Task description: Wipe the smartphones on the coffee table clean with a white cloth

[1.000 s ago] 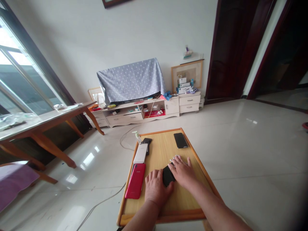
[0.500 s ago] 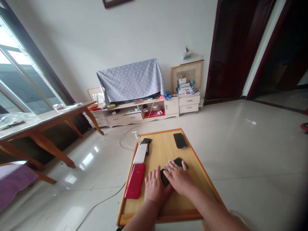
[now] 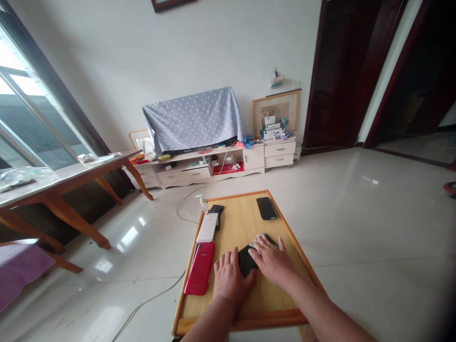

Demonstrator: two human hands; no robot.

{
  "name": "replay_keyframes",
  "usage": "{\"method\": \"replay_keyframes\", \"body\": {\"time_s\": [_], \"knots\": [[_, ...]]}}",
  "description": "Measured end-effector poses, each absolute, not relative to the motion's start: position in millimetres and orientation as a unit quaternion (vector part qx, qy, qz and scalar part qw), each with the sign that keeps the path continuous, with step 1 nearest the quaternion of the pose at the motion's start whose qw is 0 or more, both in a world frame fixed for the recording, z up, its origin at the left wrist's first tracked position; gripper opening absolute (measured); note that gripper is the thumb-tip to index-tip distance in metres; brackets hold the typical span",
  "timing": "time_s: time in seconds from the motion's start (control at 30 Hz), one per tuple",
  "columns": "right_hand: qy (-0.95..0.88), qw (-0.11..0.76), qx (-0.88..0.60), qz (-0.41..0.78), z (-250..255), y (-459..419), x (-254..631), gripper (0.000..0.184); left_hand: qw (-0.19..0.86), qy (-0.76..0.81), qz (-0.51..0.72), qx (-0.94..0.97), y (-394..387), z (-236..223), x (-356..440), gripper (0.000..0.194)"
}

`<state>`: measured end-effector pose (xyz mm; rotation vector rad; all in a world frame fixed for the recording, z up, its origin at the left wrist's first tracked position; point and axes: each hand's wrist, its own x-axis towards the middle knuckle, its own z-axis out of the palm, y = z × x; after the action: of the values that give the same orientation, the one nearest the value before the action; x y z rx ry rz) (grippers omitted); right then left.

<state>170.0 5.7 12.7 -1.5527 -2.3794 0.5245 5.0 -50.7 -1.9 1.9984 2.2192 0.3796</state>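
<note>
A black smartphone lies slantwise on the small wooden table, near its front. My left hand grips the phone's near left end, with the fingers on one edge and the thumb on the other. Under the fingertips of my right hand is a pale wiping cloth, pressed flat on the phone toward its far right end. Part of the phone and most of the cloth are hidden by that hand. To the left lies a red phone, back side up, close to my left hand.
Along the table's left edge are a white phone, a dark phone and a pump bottle. Another black phone lies at the far right corner. A raised wooden rim borders the table. A cable runs over the floor.
My right hand has slid with the cloth toward the phone's far right end, uncovering more of the phone's middle. My left hand stays in nearly the same place.
</note>
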Motion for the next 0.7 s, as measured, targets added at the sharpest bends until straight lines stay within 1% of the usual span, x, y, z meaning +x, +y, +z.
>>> {"method": "replay_keyframes", "body": {"time_s": [0.1,0.17,0.27,0.43,0.6,0.7], "knots": [[-0.836,0.129,-0.497,0.193,12.9,-7.7,165.0,0.068,0.072,0.738,0.114,0.661,-50.1,-1.6,3.3,0.076],[-0.861,0.143,-0.435,0.222,15.6,-21.8,159.1,0.065,0.076,0.739,0.1,0.662,-49.2,-3.4,1.1,0.071],[-0.875,0.155,-0.382,0.253,19.1,-31.9,155.9,0.059,0.079,0.74,0.085,0.662,-48.7,-5.5,-0.5,0.07],[-0.85,0.17,-0.446,0.225,14.1,-14.5,168.5,0.055,0.07,0.736,0.121,0.663,-50.8,-1.0,3.9,0.072],[-0.834,0.266,-0.454,0.164,7.2,-2.7,176.9,0.042,0.078,0.737,0.123,0.66,-51.8,6.9,6.8,0.076],[-0.837,0.279,-0.45,0.136,7.1,-7.4,174.1,0.034,0.078,0.734,0.116,0.665,-51.1,6.4,5.2,0.077]]}}
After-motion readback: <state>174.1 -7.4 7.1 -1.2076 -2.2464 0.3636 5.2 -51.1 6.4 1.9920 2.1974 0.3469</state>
